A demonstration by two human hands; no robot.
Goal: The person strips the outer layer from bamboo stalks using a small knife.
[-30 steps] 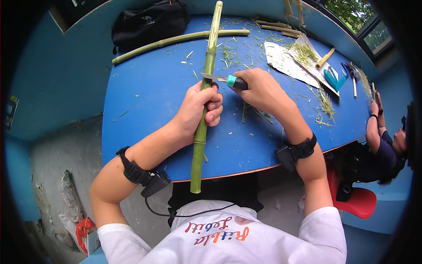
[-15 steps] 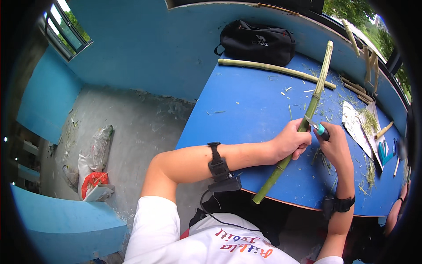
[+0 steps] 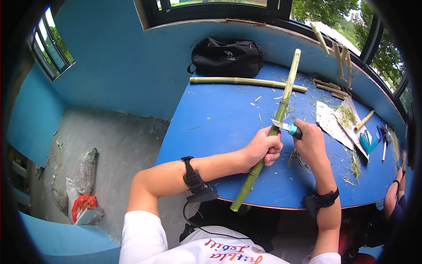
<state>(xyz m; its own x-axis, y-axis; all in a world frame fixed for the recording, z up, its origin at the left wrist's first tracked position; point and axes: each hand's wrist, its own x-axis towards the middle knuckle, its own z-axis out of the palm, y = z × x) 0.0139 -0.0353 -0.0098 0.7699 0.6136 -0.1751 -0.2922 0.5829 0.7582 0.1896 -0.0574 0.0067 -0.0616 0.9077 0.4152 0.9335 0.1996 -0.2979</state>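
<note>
A long bamboo stalk [image 3: 285,97], green at its near end and scraped pale at its far end, slants across the table and juts over the near edge. My left hand [image 3: 263,148] wraps its fingers round the green part, about the middle. Just beyond those fingers, the blade of a utility knife [image 3: 292,129] lies against the stalk. The knife's black-and-teal handle is gripped in my right hand [image 3: 311,141]. Across the back of the table lies a second, pale bamboo stalk [image 3: 246,81], with the held stalk crossing over it.
The blue table [image 3: 206,119] carries scattered green shavings [image 3: 354,165]. A black bag [image 3: 226,58] sits at the back by the wall. Papers [image 3: 332,125], a short bamboo piece [image 3: 364,120] and a teal tool [image 3: 368,143] lie at right. Another person's arm [image 3: 392,193] shows at far right.
The whole view has shifted, so the table, hands and stalk appear farther left and lower. The knife blade shows more fully across the stalk. Both hands keep their grips.
</note>
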